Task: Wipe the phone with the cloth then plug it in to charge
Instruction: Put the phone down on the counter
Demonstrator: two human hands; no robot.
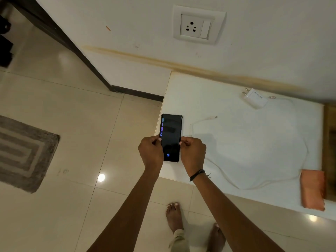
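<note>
A flat white counter (236, 142) holds a white plug block (255, 99), a long white cord (283, 180) — and a folded orange cloth (312, 190).

Phone (171, 137) screen: digits 0102; charger print illegible.

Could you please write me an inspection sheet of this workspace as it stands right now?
Surface: white counter against the wall, with a wooden piece at its right end.
Job's things: phone, screen lit, held over the counter's left edge; orange cloth lying at the right front corner; white charger lying unplugged near the wall.
Clutter: nothing seen.
Grippers: left hand and right hand pinch the phone's long sides.
Cables: white cable looped loosely across the counter, free end not in the phone.
Surroundings: wall socket empty above the counter; tiled floor, grey mat at left.
</note>
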